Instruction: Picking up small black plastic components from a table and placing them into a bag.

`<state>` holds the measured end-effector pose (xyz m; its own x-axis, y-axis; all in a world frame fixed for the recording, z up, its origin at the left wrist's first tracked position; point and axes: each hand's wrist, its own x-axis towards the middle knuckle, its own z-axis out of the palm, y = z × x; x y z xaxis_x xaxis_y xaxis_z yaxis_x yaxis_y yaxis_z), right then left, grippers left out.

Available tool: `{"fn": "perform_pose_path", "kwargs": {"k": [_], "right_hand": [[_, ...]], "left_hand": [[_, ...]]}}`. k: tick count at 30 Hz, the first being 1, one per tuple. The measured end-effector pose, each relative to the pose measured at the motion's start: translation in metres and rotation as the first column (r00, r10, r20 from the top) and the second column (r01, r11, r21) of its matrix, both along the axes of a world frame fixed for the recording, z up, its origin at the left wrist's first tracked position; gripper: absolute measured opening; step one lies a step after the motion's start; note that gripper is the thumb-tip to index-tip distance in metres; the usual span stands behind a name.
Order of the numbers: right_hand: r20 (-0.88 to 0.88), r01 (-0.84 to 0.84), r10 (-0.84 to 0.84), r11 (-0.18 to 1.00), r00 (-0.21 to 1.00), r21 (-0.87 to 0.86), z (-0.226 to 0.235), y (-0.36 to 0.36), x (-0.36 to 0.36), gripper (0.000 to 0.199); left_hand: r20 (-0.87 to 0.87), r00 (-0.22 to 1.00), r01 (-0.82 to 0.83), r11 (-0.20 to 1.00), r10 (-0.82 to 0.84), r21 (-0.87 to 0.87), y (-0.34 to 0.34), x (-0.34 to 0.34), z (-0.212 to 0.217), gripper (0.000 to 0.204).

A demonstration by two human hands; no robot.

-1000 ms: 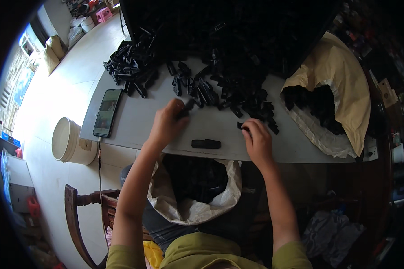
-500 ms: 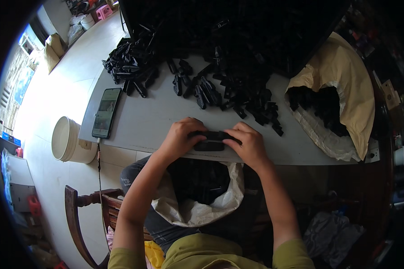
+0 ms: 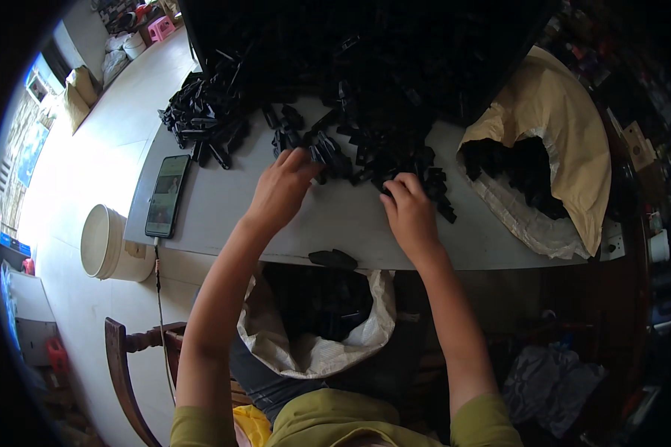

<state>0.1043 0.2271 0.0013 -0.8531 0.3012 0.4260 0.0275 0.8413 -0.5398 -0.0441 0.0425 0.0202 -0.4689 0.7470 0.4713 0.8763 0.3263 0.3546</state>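
Note:
My left hand (image 3: 279, 192) reaches over the table onto a cluster of long black plastic pieces (image 3: 331, 155); its fingertips are smeared by motion, so a grip cannot be made out. Fingers bent, my right hand (image 3: 411, 216) pinches a black plastic piece at the near side of the right-hand heap (image 3: 432, 179). A separate black plastic piece (image 3: 334, 258) lies at the table's front edge, between my forearms. Below that edge, an open white woven sack (image 3: 317, 361) rests on my lap with dark pieces inside.
A phone (image 3: 167, 197) on a cable lies on the left of the grey table (image 3: 224, 205). Behind it is a large heap of black pieces (image 3: 197, 112). A tan paper sack (image 3: 578, 141) holding black pieces stands right. A white bucket (image 3: 103, 242) stands left of the table.
Both hands have let go of the black pieces held at the front edge and moved forward to the heaps. One piece now lies at that edge. The whole view has shifted slightly.

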Motion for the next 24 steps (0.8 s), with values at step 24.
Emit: {"fn": "perform_pose_path", "kwargs": {"k": [24], "right_hand": [[-0.154, -0.296, 0.258, 0.892, 0.954, -0.341, -0.008, -0.036, -0.006, 0.026]], "left_hand": [[0.467, 0.875, 0.064, 0.987, -0.126, 0.146, -0.022, 0.039, -0.02, 0.024]]}}
